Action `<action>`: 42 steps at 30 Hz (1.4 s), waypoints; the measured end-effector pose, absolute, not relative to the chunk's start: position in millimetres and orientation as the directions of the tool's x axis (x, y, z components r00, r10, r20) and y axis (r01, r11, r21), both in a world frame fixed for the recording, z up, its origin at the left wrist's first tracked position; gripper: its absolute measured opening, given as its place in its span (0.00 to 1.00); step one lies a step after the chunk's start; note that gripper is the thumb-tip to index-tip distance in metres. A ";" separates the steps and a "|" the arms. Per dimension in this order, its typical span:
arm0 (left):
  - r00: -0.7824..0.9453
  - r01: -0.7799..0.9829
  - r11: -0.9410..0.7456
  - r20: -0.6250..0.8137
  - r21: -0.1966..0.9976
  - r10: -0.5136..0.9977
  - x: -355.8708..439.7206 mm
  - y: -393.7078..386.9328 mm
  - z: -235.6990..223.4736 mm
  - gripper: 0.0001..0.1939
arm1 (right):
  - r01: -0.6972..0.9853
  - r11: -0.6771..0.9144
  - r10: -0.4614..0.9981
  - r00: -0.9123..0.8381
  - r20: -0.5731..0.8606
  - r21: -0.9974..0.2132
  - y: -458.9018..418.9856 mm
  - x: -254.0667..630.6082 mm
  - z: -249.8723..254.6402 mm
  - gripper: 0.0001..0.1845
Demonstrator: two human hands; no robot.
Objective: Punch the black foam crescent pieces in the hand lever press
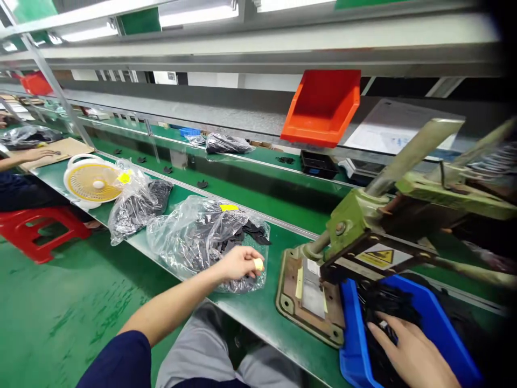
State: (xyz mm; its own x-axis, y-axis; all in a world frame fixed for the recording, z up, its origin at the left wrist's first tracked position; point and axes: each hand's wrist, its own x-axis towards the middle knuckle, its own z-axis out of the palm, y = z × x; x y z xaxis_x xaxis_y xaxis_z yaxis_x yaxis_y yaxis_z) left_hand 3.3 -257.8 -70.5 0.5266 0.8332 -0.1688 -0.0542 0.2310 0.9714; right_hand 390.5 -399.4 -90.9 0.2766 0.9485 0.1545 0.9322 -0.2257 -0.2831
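Observation:
My left hand (242,263) hovers over the right end of an open clear plastic bag (181,226), its fingers curled together. A small pale yellow piece (258,264) shows at a fingertip; whether it is worn or held I cannot tell. Dark flat parts (256,231) spill from the bag's mouth. My right hand (412,345) reaches into a blue bin (440,318) of black parts (391,302), thumb and forefinger apart, the other fingers partly hidden. Between the hands stands a green hand press (351,221) with a metal plate (313,293) on its base.
Another filled bag (139,205) and a yellow-white fan (95,180) stand to the left. Dark pieces (202,184) lie on the green belt behind. An orange bin (323,108) hangs above. A co-worker's arm (28,156) and a red stool (44,231) are far left.

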 end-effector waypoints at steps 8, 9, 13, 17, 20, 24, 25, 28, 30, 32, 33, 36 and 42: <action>0.602 0.043 0.300 -0.265 0.953 0.753 34.7 -296.2 -130.9 0.22 | 0.893 -0.253 0.967 0.238 -0.087 -0.372 -399.3 395.9 -104.9 0.20; 0.602 0.035 0.298 -0.258 0.954 0.755 36.4 -295.9 -135.4 0.23 | 0.879 -0.268 0.963 0.256 -0.084 -0.395 -400.9 392.0 -101.6 0.18; 0.589 -0.008 0.273 -0.216 0.962 0.779 37.4 -294.1 -146.5 0.23 | 0.809 -0.381 0.917 0.392 -0.072 -0.449 -407.6 384.2 -92.8 0.13; 0.610 -0.027 0.253 -0.185 0.967 0.771 33.5 -291.2 -148.9 0.23 | 0.687 -0.466 0.843 0.536 -0.044 -0.557 -417.0 386.2 -82.2 0.12; 0.613 -0.021 0.242 -0.179 0.970 0.770 32.4 -288.5 -148.8 0.23 | 0.560 -0.454 0.797 0.603 -0.034 -0.693 -428.1 378.5 -67.0 0.13; 0.592 0.019 0.153 -0.134 0.988 0.795 38.0 -298.4 -142.6 0.21 | 0.296 -0.319 0.815 0.570 -0.101 -0.900 -446.4 331.4 -52.9 0.25; 0.595 0.023 0.113 -0.105 0.993 0.797 40.4 -305.3 -137.9 0.20 | 0.207 -0.296 0.841 0.519 -0.152 -0.932 -450.5 313.9 -52.8 0.28; 0.669 -0.014 -0.040 0.040 0.999 0.743 47.8 -333.2 -115.0 0.18 | -0.065 -0.331 0.907 0.254 -0.336 -0.942 -458.8 260.8 -59.8 0.32; 0.741 -0.069 -0.177 0.169 0.982 0.649 51.2 -350.7 -96.9 0.17 | -0.216 -0.389 0.909 0.072 -0.412 -0.896 -460.7 233.7 -67.1 0.32; 0.768 -0.154 -0.305 0.309 0.940 0.562 52.4 -362.0 -83.4 0.15 | -0.336 -0.438 0.894 -0.067 -0.442 -0.834 -460.9 217.3 -73.9 0.32; 0.764 -0.192 -0.354 0.366 0.915 0.531 52.0 -365.2 -79.7 0.13 | -0.384 -0.456 0.887 -0.119 -0.446 -0.803 -460.7 212.7 -76.8 0.32; 0.730 -0.235 -0.437 0.455 0.868 0.510 48.0 -368.2 -80.2 0.11 | -0.490 -0.491 0.869 -0.216 -0.446 -0.720 -460.6 207.2 -83.3 0.30; 0.674 -0.154 -0.505 0.464 0.849 0.574 40.9 -372.1 -93.1 0.09 | -0.580 -0.508 0.856 -0.261 -0.446 -0.637 -461.5 203.7 -87.5 0.25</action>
